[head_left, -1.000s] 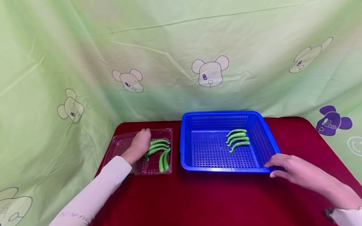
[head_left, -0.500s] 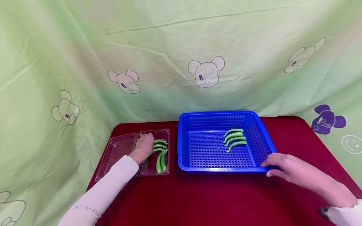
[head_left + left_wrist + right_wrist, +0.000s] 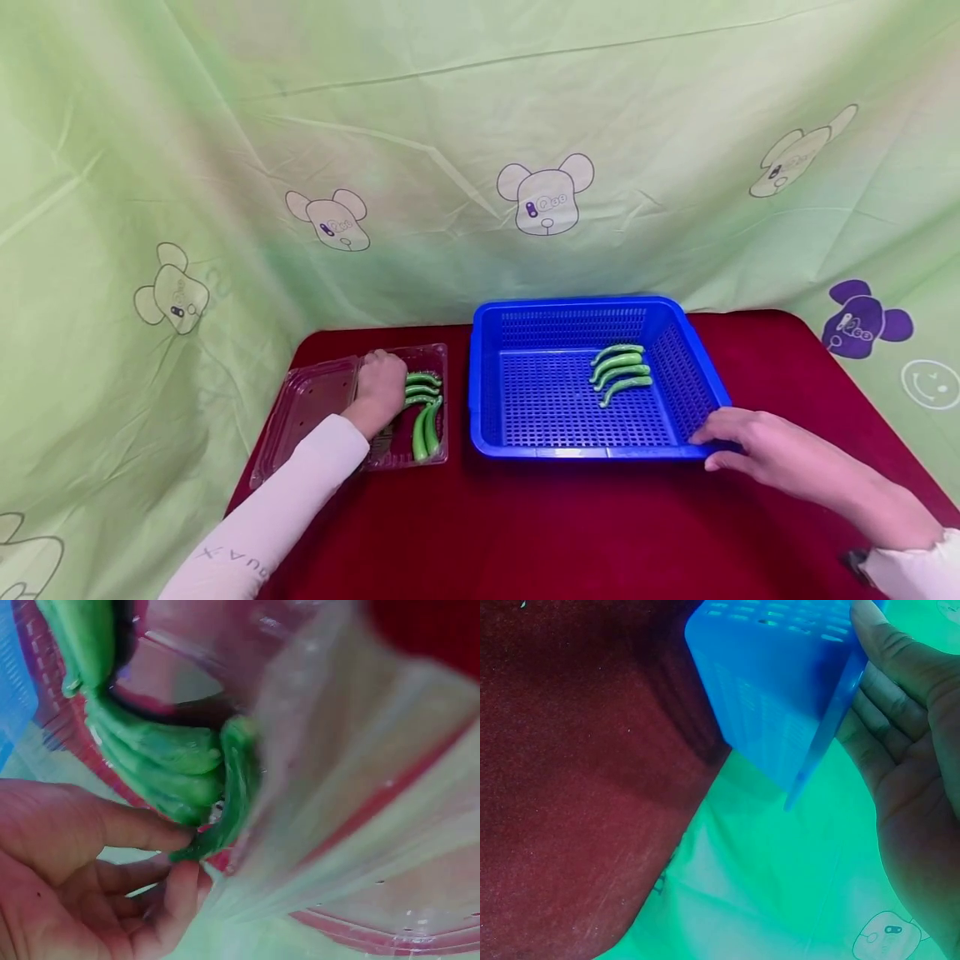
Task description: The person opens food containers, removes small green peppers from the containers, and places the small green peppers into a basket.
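Note:
In the left wrist view, my left hand (image 3: 97, 877) pinches the thin end of a curved green pepper (image 3: 237, 776) between thumb and fingers. That pepper is inside a clear plastic box (image 3: 446, 417) at the left of the table; in the head view my hand (image 3: 381, 387) hides it. Several other green peppers (image 3: 422, 435) lie in the box, right beside my hand. My right hand (image 3: 761, 442) grips the near right corner of a blue perforated basket (image 3: 592, 452), fingers over the rim and thumb outside. Several green peppers (image 3: 621, 362) lie side by side in the basket's right half.
The box's clear lid (image 3: 318, 408) is folded out to the left, under my left forearm. A dark red cloth (image 3: 585, 525) covers the table. Behind and at the sides hangs a pale green curtain (image 3: 420, 275) printed with bear heads.
My left hand has moved slightly right and down into the plastic box, over its left part. The right hand stays at the basket corner. The whole view has shifted a little.

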`<action>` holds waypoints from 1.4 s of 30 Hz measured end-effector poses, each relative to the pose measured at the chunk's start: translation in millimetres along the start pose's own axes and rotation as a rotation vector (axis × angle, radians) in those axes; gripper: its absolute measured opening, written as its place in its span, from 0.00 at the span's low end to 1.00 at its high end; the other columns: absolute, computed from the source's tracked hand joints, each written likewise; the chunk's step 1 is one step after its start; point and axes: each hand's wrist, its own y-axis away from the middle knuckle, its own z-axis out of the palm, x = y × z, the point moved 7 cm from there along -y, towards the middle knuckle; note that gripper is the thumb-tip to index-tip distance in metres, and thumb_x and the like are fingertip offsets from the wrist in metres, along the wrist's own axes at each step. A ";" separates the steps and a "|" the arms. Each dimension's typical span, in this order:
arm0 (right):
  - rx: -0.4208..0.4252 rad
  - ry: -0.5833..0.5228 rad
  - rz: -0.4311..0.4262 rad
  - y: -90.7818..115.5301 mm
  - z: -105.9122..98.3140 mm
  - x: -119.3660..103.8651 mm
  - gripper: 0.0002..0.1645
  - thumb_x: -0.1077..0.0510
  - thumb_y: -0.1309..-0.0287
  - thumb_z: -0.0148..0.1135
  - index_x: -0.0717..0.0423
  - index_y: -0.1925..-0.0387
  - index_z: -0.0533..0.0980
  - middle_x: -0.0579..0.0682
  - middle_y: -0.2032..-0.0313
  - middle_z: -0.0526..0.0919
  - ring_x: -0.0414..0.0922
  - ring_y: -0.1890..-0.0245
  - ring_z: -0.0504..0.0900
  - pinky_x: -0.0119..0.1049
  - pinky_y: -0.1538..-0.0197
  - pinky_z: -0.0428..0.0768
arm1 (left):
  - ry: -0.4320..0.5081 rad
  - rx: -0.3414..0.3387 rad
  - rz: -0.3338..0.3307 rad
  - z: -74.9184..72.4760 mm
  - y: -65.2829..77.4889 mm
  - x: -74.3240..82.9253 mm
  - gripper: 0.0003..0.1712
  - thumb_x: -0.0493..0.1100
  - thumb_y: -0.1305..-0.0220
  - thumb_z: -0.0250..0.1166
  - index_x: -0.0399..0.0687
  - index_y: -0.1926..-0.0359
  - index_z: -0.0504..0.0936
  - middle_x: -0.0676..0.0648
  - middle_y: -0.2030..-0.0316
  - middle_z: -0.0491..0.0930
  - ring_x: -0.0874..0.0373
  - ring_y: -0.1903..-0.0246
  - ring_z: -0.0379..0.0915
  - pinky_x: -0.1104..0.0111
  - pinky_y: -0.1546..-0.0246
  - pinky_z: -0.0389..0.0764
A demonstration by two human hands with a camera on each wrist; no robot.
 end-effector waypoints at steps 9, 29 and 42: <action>-0.002 -0.001 -0.002 3.5 -1.6 -0.6 0.21 0.60 0.58 0.81 0.42 0.60 0.84 0.31 0.63 0.81 0.30 0.65 0.79 0.12 0.58 0.70 | 0.116 0.259 -0.002 -56.0 -5.7 8.9 0.07 0.30 0.44 0.67 0.28 0.65 0.79 0.33 0.64 0.78 0.41 0.71 0.80 0.56 0.74 0.87; -0.007 0.010 0.000 5.1 -5.4 -2.4 0.20 0.60 0.57 0.81 0.43 0.60 0.84 0.32 0.63 0.82 0.32 0.64 0.80 0.10 0.57 0.70 | 0.272 0.236 0.421 -171.0 -24.8 194.8 0.10 0.32 0.35 0.60 0.47 0.58 0.85 0.44 0.55 0.80 0.51 0.60 0.83 0.59 0.64 0.88; -0.007 0.006 -0.011 0.2 -2.8 -3.3 0.19 0.60 0.56 0.80 0.44 0.59 0.84 0.35 0.62 0.83 0.33 0.63 0.80 0.11 0.55 0.70 | 0.396 0.064 0.672 -154.9 -36.0 323.1 0.15 0.30 0.35 0.60 0.54 0.74 0.72 0.56 0.70 0.76 0.64 0.67 0.73 0.72 0.64 0.80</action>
